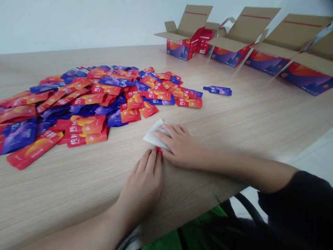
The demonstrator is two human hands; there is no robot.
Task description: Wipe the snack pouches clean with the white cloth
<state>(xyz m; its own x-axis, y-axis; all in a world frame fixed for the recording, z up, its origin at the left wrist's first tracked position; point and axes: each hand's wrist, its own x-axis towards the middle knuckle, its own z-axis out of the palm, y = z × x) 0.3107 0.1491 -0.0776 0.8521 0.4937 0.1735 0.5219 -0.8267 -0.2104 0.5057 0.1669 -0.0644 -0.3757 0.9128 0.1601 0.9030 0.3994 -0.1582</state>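
My right hand [180,147] presses a folded white tissue [153,135] down against the tabletop, its fingers lying over it. Just beside it, my left hand [147,172] has its fingers together, holding a small packet at the table surface. Only a red corner of this packet [158,148] shows between the two hands; the rest is hidden under them. Beyond my left hand spreads a large heap of red-orange and blue-purple pouches [104,90] with white lettering.
One blue pouch [218,90] lies apart on the wooden table [234,118]. Several printed cardboard boxes with raised flaps stand along the back right, among them a red and purple box [179,48]. The table's near edge runs close below my hands.
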